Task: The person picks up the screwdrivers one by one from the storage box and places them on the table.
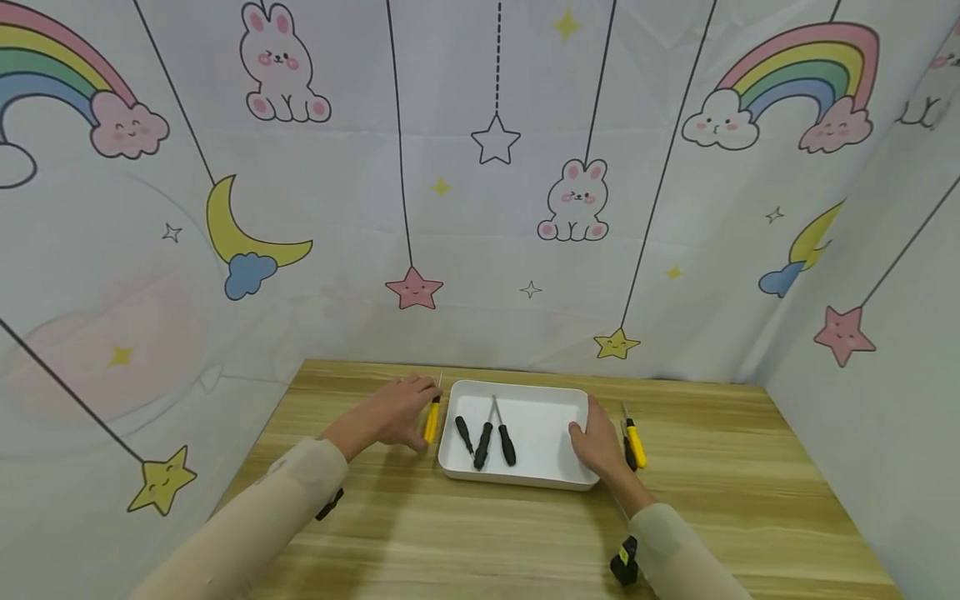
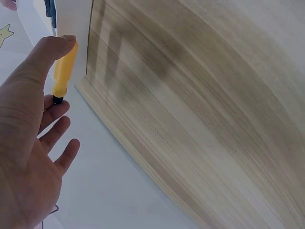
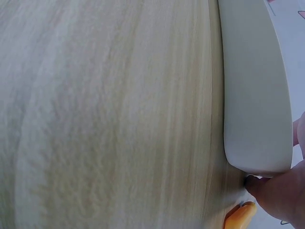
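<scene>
A white tray (image 1: 547,433) stands on the wooden table, with three black-handled screwdrivers (image 1: 483,446) lying in its left part. My left hand (image 1: 393,412) is just left of the tray and pinches a yellow-handled screwdriver (image 1: 432,421). In the left wrist view, the thumb (image 2: 66,43) is at the end of the yellow handle (image 2: 65,71) and a fingertip is at its black collar; the other fingers are spread apart. My right hand (image 1: 603,442) grips the tray's right side, its thumb over the rim. The right wrist view shows the tray's outer wall (image 3: 255,86).
To the right of my right hand, a second yellow-handled screwdriver (image 1: 636,443) lies beside a black-handled one (image 1: 628,454), partly hidden. A white cloth with printed cartoons (image 1: 480,217) hangs behind the table (image 1: 480,533) and along its sides.
</scene>
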A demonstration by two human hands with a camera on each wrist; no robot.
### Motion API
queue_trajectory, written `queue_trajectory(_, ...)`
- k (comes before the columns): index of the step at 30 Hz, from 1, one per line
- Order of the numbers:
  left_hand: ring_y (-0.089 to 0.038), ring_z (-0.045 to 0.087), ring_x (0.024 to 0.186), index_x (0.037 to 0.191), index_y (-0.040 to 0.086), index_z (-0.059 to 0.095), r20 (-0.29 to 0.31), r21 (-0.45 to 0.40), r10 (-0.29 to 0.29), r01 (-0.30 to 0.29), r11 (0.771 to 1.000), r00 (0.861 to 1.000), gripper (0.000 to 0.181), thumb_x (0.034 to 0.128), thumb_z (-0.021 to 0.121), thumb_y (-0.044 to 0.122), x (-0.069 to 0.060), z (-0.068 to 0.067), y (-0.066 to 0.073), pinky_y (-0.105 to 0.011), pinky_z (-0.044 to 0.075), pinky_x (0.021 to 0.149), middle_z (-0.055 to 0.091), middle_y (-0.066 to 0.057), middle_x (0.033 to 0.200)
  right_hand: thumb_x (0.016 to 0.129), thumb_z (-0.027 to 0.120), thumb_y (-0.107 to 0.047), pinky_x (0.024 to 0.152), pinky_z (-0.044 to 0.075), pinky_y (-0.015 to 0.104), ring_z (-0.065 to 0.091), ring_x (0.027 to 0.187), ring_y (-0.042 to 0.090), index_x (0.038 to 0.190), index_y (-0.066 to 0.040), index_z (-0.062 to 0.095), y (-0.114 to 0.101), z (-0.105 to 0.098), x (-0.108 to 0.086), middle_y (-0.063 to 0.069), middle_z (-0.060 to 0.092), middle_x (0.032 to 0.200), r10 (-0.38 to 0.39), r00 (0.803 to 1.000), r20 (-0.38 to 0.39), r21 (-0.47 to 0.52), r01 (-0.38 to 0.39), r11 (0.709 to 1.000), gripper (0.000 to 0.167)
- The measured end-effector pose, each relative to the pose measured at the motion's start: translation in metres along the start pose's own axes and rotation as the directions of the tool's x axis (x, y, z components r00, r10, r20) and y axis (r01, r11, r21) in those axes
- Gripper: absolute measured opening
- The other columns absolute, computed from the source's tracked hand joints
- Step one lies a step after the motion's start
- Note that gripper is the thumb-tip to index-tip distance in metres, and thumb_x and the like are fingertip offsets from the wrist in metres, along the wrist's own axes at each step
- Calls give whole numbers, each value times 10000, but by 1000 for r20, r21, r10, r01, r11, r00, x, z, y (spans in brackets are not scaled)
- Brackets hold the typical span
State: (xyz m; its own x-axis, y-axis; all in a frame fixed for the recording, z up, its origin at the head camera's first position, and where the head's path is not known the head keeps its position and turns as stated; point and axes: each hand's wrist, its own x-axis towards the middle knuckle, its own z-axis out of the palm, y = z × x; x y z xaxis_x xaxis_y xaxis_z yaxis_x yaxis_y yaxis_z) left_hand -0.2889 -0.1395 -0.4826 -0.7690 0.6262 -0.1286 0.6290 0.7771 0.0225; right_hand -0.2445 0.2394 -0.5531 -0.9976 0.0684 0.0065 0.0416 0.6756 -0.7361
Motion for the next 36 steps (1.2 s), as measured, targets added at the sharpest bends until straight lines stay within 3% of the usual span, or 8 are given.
queue_trajectory(5,-357,456,1444,1564,84,497,21,10,-15,15,1000,1000,972,804,881,554,0,4,0,-579,360,1208,478,-120,1584,1057,519,-125,1257,205,622,239,1544,522,1619,150,157,0,1,0,369,232,1661,1,1000,-5,-2,-1,1000,723)
queue_trajectory(22,-369,513,1371,1509,43,551,-25,57,46,-44,997,999,971,782,884,594,-1,17,1,-568,449,1135,540,-126,1488,1071,505,-148,1261,186,624,209,1556,516,1629,135,150,-3,-2,-3,350,202,1682,19,1000,12,-3,-19,1000,719)
queue_trajectory(36,-372,469,1425,1531,75,539,22,-30,-6,6,1000,1000,956,785,884,563,3,23,1,-571,426,1166,510,-134,1551,1069,516,-159,1260,194,621,221,1557,508,1635,126,141,1,-1,-2,339,214,1684,25,1000,14,4,-25,1000,736)
